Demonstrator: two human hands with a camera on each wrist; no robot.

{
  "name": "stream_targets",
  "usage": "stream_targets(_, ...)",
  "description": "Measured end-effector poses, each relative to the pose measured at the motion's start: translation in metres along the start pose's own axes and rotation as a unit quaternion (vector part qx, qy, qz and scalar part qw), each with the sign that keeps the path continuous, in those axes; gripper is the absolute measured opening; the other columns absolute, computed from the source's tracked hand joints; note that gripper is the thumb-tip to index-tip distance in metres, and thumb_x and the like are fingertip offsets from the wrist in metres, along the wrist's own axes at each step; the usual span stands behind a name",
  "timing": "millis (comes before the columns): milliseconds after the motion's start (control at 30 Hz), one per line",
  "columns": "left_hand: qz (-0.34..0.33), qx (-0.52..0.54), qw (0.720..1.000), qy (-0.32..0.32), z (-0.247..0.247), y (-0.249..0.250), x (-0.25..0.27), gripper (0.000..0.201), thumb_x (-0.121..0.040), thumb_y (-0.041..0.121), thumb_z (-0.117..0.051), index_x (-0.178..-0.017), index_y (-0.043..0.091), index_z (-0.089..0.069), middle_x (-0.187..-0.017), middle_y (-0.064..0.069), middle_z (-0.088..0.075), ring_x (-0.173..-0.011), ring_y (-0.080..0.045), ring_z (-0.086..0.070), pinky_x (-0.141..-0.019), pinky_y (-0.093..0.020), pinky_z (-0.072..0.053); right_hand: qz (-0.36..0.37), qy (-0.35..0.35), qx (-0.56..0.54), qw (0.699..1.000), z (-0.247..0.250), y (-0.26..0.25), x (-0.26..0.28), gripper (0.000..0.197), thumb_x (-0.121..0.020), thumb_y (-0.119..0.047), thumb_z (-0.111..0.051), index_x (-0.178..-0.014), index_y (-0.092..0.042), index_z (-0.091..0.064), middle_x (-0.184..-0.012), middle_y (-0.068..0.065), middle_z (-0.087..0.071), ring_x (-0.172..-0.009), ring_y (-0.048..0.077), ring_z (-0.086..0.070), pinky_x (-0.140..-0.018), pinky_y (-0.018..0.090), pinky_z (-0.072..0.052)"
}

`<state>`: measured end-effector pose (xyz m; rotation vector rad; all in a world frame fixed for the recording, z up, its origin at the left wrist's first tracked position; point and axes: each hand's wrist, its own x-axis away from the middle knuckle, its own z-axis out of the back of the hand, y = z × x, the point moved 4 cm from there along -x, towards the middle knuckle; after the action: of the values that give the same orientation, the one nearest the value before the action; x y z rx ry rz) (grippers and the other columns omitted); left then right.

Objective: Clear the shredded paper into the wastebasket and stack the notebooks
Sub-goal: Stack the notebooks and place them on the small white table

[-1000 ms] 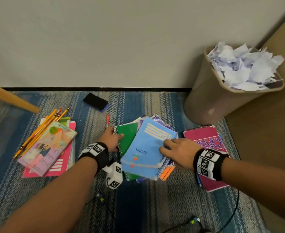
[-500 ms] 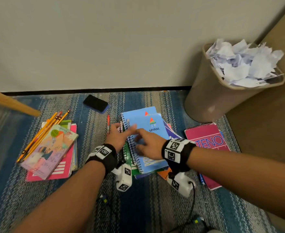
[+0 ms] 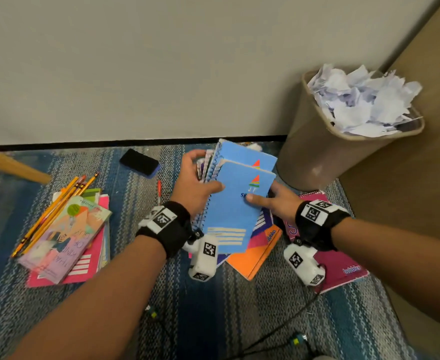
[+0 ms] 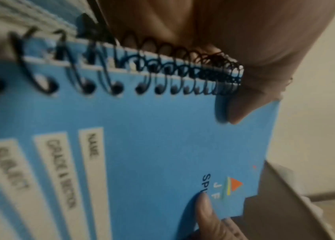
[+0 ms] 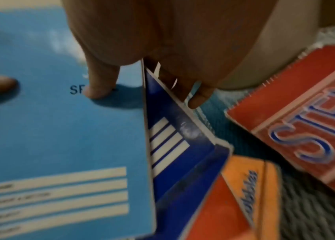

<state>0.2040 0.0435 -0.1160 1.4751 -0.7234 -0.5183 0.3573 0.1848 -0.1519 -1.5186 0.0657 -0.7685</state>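
Note:
Both hands hold a bundle of spiral notebooks raised off the rug, with a light blue notebook [image 3: 233,214] on top. My left hand [image 3: 195,183] grips the spiral side, its thumb [image 4: 236,112] lying on the blue cover [image 4: 141,129]. On the opposite edge my right hand [image 3: 273,201] pinches the bundle, thumb [image 5: 100,81] on top and fingers [image 5: 199,99] beneath a dark blue notebook [image 5: 172,146]. An orange notebook [image 3: 255,253] and a pink steno notebook [image 3: 343,263] lie on the rug. The tan wastebasket [image 3: 315,157] is heaped with shredded paper [image 3: 361,102].
At the left a pile of books [image 3: 65,237] carries several pencils [image 3: 55,211]. A black eraser [image 3: 139,162] and a red pen [image 3: 159,188] lie near the wall. A wooden leg [image 3: 11,165] crosses the far left. Cables [image 3: 278,331] trail over the near rug.
The notebooks lay on the rug under both hands. Now the hands have closed on the bundle and raised it toward the wall, uncovering the orange notebook.

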Motion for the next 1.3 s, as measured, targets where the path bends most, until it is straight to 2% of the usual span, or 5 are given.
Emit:
stream_targets(200, -0.055, 0.045, 0.997, -0.01, -0.007, 0.048, -0.015, 0.06, -0.062, -0.003, -0.065, -0.117, 0.014, -0.046, -0.103, -0.003, -0.062, -0.087, -0.015, -0.061, -0.083, -0.037, -0.052, 0.121, 0.007, -0.057, 0.991, 0.009, -0.048, 0.005, 0.074, -0.07, -0.037, -0.081, -0.127, -0.001, -0.05, -0.109, -0.008, -0.072, -0.102, 0.01, -0.067, -0.086, 0.025, -0.053)
stream_targets(600, -0.133, -0.019, 0.991, -0.003, -0.02, 0.022, 0.012, 0.067, -0.06, -0.01, -0.053, -0.118, 0.021, -0.041, -0.112, 0.003, -0.056, -0.1, -0.004, -0.059, -0.089, -0.024, -0.049, 0.106, 0.124, -0.065, 0.984, 0.015, 0.005, 0.016, 0.06, -0.085, 0.019, -0.052, -0.133, -0.013, -0.04, -0.122, 0.004, -0.062, -0.105, 0.006, -0.065, -0.088, 0.034, -0.056)
stream_targets(800, 0.095, -0.028, 0.995, 0.016, -0.012, -0.046, 0.031, 0.073, -0.071, -0.005, -0.074, -0.136, -0.007, -0.04, -0.111, -0.007, -0.063, -0.093, -0.017, -0.057, -0.074, -0.012, -0.05, 0.072, 0.077, 0.071, 0.992, -0.004, 0.035, 0.012, 0.063, -0.082, -0.006, -0.073, -0.136, 0.005, -0.043, -0.124, 0.007, -0.063, -0.105, 0.006, -0.061, -0.091, 0.016, -0.05)
stream_targets(1067, 0.046, -0.073, 0.99, -0.107, -0.033, -0.026, 0.008, 0.064, -0.067, 0.001, -0.058, -0.121, 0.032, -0.04, -0.117, 0.0, -0.06, -0.105, -0.016, -0.059, -0.092, -0.032, -0.05, 0.129, 0.089, -0.001, 0.988, 0.036, 0.014, 0.033, 0.065, -0.084, -0.014, -0.072, -0.138, -0.011, -0.035, -0.133, 0.005, -0.06, -0.12, 0.02, -0.06, -0.097, 0.037, -0.051)
stream_targets(1300, 0.06, -0.606, 0.777, -0.158, -0.001, -0.094, 0.014, 0.074, -0.081, 0.035, -0.068, -0.143, 0.016, -0.033, -0.138, -0.009, -0.042, -0.129, -0.032, -0.038, -0.104, -0.046, -0.039, -0.083, 0.075, -0.199, 0.974, 0.031, 0.081, 0.08, 0.107, -0.038, -0.042, -0.097, -0.128, -0.001, -0.055, -0.112, 0.009, -0.072, -0.093, 0.025, -0.072, -0.068, 0.032, -0.059)
